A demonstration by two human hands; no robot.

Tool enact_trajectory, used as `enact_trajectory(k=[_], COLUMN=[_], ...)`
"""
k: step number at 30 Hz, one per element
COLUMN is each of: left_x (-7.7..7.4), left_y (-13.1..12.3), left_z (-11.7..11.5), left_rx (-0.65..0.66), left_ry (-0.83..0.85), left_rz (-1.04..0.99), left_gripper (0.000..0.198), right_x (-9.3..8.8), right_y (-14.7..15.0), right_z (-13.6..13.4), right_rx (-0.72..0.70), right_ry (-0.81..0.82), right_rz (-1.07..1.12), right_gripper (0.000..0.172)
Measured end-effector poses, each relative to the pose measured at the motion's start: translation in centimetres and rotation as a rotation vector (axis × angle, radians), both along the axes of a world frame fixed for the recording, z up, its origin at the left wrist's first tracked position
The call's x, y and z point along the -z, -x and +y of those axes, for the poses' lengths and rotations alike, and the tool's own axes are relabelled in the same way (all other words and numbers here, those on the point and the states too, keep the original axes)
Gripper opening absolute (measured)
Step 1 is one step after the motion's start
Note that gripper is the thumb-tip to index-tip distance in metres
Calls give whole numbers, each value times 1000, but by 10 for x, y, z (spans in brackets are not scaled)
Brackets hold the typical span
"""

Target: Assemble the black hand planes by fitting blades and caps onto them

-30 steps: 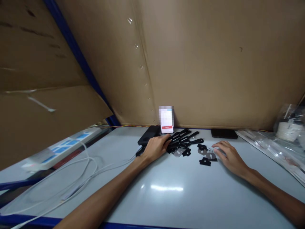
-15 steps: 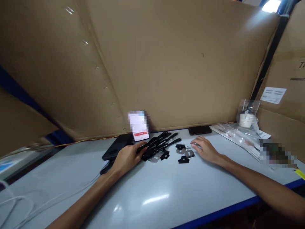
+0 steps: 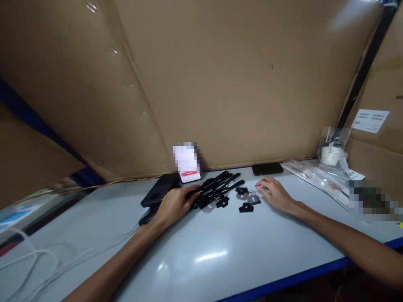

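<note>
In the head view, my left hand [image 3: 178, 203] is closed around the near end of a long black handle [image 3: 195, 192], at the left of a pile of similar black handles [image 3: 217, 186]. My right hand [image 3: 275, 195] rests on the table with its fingers loosely bent and apart, and no object shows in it. Just left of its fingertips lie small screws [image 3: 252, 191], grey metal blades [image 3: 252, 200] and small black plates [image 3: 246, 207]. Another black plate [image 3: 223, 202] and a grey blade [image 3: 208, 208] lie beside the pile, partly under the handles.
A lit phone [image 3: 189, 165] leans on the cardboard wall [image 3: 220, 84]. A black box [image 3: 160, 191] stands left of my left hand, with white cables [image 3: 56, 264] nearby. Behind my right hand lies a dark phone [image 3: 267, 168]. Plastic-wrapped items [image 3: 317, 180] and a bagged cup [image 3: 331, 153] are at the right.
The camera view has shifted slightly, so everything sits a little further right in the picture. Both hands stay about where they were relative to the parts.
</note>
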State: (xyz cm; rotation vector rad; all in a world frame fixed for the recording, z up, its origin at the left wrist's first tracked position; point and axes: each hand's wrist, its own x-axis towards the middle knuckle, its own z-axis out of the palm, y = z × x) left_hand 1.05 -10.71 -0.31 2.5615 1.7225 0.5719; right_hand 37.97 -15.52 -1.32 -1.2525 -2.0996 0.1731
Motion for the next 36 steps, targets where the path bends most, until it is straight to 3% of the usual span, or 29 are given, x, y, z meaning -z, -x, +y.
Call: enact_trajectory(k=[11, 19, 24, 27, 31, 36], left_x=[1, -8, -4, 0, 1, 2], left_y=[-13, -24, -26, -27, -26, -23], left_z=[-12, -26, -28, -25, -18, -7], left_rx=[128, 248, 316, 297, 159, 136], left_ry=[40, 102, 117, 110, 77, 17], left_rz=[-124, -172, -191, -189, -122, -29], left_gripper=[43, 44, 42, 42, 41, 35], right_x=[-2, -1, -3, -4, -6, -2], right_y=[1, -1, -2, -3, 0, 14], right_z=[0, 1, 2, 2, -3, -17], right_rx=[5, 5, 23, 32, -10, -146], right_ry=[-9, -11, 3, -9, -21, 51], right_rz=[-5, 11, 7, 12, 16, -89], right_gripper=[20, 20, 21, 22, 24, 47])
